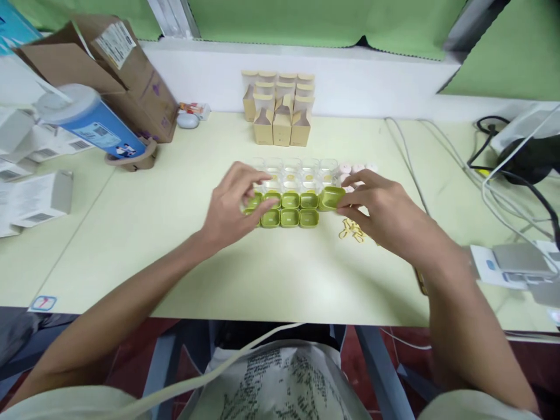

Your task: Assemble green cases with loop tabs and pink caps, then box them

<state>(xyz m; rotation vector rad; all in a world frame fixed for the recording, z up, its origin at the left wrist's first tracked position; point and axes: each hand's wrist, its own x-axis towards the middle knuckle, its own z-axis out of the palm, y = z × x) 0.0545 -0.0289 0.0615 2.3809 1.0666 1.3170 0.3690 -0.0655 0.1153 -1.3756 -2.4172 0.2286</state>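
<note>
My right hand [378, 204] pinches a small green square cup [331, 198] by its right side, tilted a little above the table. Several like green cups [290, 217] stand in two rows to its left. Over the left end of these rows is my left hand [238, 204], its thumb and fingers apart with nothing between them; it hides some cups. Clear plastic cups [291, 169] stand in rows just behind the green ones. Small pale pink pieces [345, 169] sit behind my right hand, partly covered. A small pile of yellow loops [352, 230] lies below its fingers.
Small open kraft boxes [282, 127] stand by the wall. At the left are a large cardboard box [144, 87], a blue drink cup [102, 131] in a holder and white boxes [41, 198]. Cables [503, 192] and a grey device [522, 258] lie at the right.
</note>
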